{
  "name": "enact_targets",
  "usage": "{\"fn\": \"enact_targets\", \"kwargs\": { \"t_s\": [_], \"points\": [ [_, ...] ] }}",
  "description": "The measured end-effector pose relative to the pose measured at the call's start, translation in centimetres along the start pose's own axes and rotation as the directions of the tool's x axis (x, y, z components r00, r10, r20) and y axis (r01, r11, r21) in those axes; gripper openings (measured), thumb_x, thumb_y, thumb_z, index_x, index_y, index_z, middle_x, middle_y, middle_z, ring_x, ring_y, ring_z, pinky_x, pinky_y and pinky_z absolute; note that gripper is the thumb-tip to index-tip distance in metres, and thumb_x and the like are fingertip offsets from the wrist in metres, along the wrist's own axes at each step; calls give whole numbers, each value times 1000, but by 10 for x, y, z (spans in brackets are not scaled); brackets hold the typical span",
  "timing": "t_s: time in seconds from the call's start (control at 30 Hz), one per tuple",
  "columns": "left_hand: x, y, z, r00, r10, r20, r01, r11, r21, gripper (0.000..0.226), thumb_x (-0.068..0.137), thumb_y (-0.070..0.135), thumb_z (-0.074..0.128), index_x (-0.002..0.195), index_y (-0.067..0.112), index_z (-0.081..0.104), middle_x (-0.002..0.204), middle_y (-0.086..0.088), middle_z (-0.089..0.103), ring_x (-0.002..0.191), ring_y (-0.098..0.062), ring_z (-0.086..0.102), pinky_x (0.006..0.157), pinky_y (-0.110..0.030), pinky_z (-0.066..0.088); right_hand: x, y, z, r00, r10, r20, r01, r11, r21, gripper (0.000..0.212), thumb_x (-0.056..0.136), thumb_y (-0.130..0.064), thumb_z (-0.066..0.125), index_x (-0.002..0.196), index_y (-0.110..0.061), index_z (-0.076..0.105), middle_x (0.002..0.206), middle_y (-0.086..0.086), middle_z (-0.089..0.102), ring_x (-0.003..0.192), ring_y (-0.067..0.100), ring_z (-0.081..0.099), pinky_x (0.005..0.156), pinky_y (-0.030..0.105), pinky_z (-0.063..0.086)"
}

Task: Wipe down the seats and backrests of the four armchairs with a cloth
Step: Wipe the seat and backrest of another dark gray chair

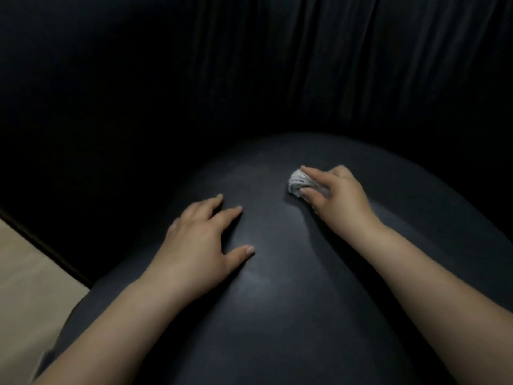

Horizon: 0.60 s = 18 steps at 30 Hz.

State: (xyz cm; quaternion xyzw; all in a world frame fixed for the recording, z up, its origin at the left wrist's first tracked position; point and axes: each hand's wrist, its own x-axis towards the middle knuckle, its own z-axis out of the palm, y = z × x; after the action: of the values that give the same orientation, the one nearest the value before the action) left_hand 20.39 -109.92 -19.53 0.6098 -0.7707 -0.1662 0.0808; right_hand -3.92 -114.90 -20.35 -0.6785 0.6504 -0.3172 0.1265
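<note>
On the dark armchair seat (277,315), the right hand (338,198) is gripping a bunched white cloth (298,183) to wipe, while the left hand (200,243), nearer the front edge, is lying open, seemingly bracing.

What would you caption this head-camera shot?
Right hand wipes the dark seat with a bunched white cloth; left hand rests flat.

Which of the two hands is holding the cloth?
The right hand pinches the bunched white cloth against the dark seat. The left hand holds nothing; it rests with fingers spread on the seat.
</note>
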Motion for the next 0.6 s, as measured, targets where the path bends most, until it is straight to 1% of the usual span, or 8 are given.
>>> {"fn": "enact_targets", "kwargs": {
  "t_s": [0.03, 0.17, 0.23, 0.33, 0.4, 0.47, 0.53, 0.6],
  "points": [
    [4, 0, 1, 1000, 1, -5, -1, 1000, 4, 82, 73, 74, 49, 146, 44, 29, 158, 10, 16, 143, -14, 13, 115, -36, 17, 1, -1, 3, 1000, -1, -7, 1, 1000, 14, 43, 84, -22, 71, 126, -21, 62, 95, 0, 44, 87, 11, 47, 79, 4, 27],
    [17, -1, 7, 999, 3, -43, -2, 1000, 5, 82, 76, 74, 45, 148, 43, 23, 159, 9, 12, 145, -13, 10, 117, -35, 15, -2, -8, 22, 983, -169, 68, 165, 985, 59, 43, 81, -23, 74, 122, -28, 64, 85, -11, 39, 77, 1, 44, 77, -2, 28],
    [20, -2, 9, 1000, 9, -27, -8, 1000, 19, 84, 76, 77, 38, 149, 44, 16, 160, 9, 6, 146, -13, 5, 117, -35, 11, 15, -5, 22, 987, -142, 76, 139, 990, 38, 43, 82, -24, 73, 123, -28, 63, 87, -8, 40, 80, 5, 45, 75, -2, 27],
    [22, -5, 12, 1000, 16, -16, -15, 999, 32, 88, 71, 81, 27, 149, 46, 9, 161, 11, 0, 147, -13, 2, 117, -37, 8, 52, 1, 21, 999, -7, 53, 7, 1000, -8, 43, 86, -25, 68, 128, -23, 59, 98, 0, 43, 94, 13, 49, 78, 6, 27],
    [23, -5, 12, 999, 24, -28, -23, 999, 38, 88, 70, 82, 25, 149, 47, 8, 161, 11, -1, 147, -13, 1, 117, -36, 7, 64, -8, 30, 999, 13, 42, -13, 1000, -8, 43, 87, -25, 67, 129, -21, 59, 100, 2, 43, 92, 12, 48, 79, 7, 27],
    [23, -6, 13, 999, 34, -36, -32, 998, 53, 86, 72, 82, 25, 149, 47, 6, 161, 12, -2, 147, -13, 0, 117, -34, 5, 60, -24, 46, 988, -114, 108, 109, 993, 55, 43, 85, -23, 70, 127, -22, 61, 95, -2, 42, 83, 6, 46, 75, 1, 26],
    [23, -7, 14, 998, 42, -38, -40, 997, 61, 85, 74, 81, 25, 149, 48, 4, 161, 12, -4, 147, -13, -2, 116, -32, 4, 57, -32, 56, 951, -244, 189, 228, 968, 102, 43, 83, -22, 71, 125, -24, 62, 89, -7, 40, 76, 1, 45, 73, -4, 26],
    [24, -7, 15, 998, 51, -40, -48, 997, 62, 84, 76, 80, 27, 149, 47, 4, 161, 11, -5, 147, -13, -3, 116, -30, 2, 73, -27, 54, 954, -233, 186, 228, 972, 49, 43, 84, -22, 70, 126, -23, 61, 91, -5, 41, 81, 7, 50, 73, -2, 27]
  ]
}}
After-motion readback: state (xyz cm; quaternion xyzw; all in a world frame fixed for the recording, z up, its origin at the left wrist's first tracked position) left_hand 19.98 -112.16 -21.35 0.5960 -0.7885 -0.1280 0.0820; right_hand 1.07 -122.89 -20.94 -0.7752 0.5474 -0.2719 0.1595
